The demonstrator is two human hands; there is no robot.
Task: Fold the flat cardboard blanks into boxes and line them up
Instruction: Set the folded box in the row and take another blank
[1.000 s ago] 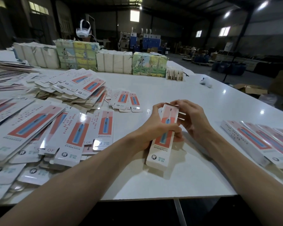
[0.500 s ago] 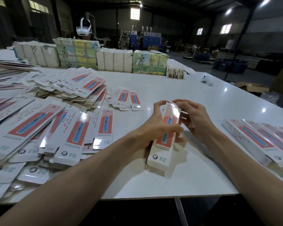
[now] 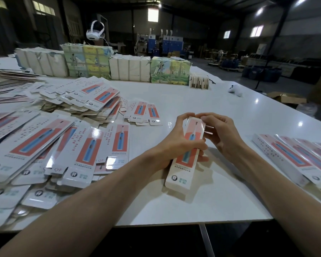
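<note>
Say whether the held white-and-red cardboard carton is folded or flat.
Folded: the white-and-red cardboard carton shows thickness at its near end.

Left grip (image 3: 180,144) clasping, right grip (image 3: 223,134) pinching

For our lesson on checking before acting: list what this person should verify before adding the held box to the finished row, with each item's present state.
1. Left hand grips the box round its middle: ok.
2. Right hand pinches the box's far end: ok.
3. Far flap tucked in: cannot tell, fingers cover it.
4. Near end closed: cannot tell.
5. Bare table beside the row of folded boxes: ok.
</note>
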